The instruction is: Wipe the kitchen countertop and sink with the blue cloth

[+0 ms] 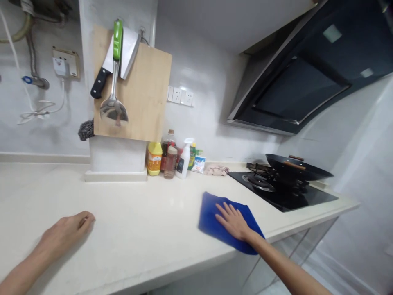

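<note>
A blue cloth (211, 217) lies spread on the white countertop (135, 233), with one corner reaching over the front edge. My right hand (232, 221) rests flat on top of the cloth, fingers spread, gripping nothing. At the left, my left hand (68, 230) is at the countertop with its fingers curled together; nothing shows between them. The cloth lies well to the right of my left hand and just left of the black gas stove (282, 200).
Along the wall stand a yellow bottle (154, 159), a white spray bottle (183, 160) and other bottles, beside a crumpled rag (215, 169). A wok (299, 168) sits on the stove. A cutting board (147, 90), cleaver and ladle hang above; a range hood (301, 86) overhangs the right.
</note>
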Available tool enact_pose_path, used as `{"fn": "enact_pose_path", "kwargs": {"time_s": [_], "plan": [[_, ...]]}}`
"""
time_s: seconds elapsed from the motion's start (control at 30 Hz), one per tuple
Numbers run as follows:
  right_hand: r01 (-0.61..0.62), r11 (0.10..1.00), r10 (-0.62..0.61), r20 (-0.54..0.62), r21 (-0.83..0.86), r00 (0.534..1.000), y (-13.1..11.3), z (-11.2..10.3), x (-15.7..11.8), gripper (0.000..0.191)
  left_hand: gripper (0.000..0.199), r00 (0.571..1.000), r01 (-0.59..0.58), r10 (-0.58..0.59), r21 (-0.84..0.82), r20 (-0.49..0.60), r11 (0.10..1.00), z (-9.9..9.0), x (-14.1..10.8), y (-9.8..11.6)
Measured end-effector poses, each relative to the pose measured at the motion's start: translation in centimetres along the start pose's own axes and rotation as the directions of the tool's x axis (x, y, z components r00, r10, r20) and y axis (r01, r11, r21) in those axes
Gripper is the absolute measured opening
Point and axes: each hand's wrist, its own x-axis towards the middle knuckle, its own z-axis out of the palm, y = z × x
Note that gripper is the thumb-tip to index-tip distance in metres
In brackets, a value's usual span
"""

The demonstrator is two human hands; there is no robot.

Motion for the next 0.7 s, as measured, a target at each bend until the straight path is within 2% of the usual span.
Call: {"fn": "enact_pose_path", "kwargs": {"time_s": [0.07,0.17,0.27,0.33,0.4,0.47,0.6,0.7], "plan": [[-0.078,0.996,0.077,-0.029,-0.042,0.997,1.1,0.7,0.6,0.063,0.042,0.998,0.048,-0.050,0.071,0.032,0.996,0.1,0.0,-0.4],[-0.088,0.994,0.086,-0.041,-0.064,0.995,1.6,1.6,0.9,0.064,0.044,0.993,0.108,-0.110,0.060,0.038,0.992,0.7,-0.2,-0.5],[-0.090,0.991,0.087,-0.036,-0.097,0.996,0.9,2.2,0.7,0.065,0.044,0.993,0.120,-0.120,0.060,0.005,0.991,1.0,-0.7,0.1],[-0.061,0.989,0.057,-0.031,-0.134,0.998,-0.3,2.2,0.2,0.065,0.044,0.994,0.108,-0.108,0.064,0.002,0.992,1.0,-1.1,0.7],[0.003,0.987,-0.006,-0.018,-0.160,1.000,-2.5,1.9,-0.6,0.064,0.043,0.994,0.108,-0.109,0.063,0.004,0.992,0.7,-1.4,1.1],[0.077,0.986,-0.078,-0.004,-0.151,0.997,-5.7,1.2,-1.6,0.063,0.042,0.994,0.105,-0.104,0.061,-0.016,0.993,0.5,-1.7,1.3],[0.194,0.978,-0.194,0.008,-0.069,0.981,-13.7,-0.6,-3.2,0.065,0.041,0.998,0.056,-0.056,0.010,0.013,0.998,0.3,-2.1,2.3],[0.298,0.954,-0.298,0.003,0.005,0.954,-19.3,-1.4,-3.6,0.068,0.038,0.998,-0.049,0.052,-0.083,0.037,0.995,0.6,-2.7,4.1]]}}
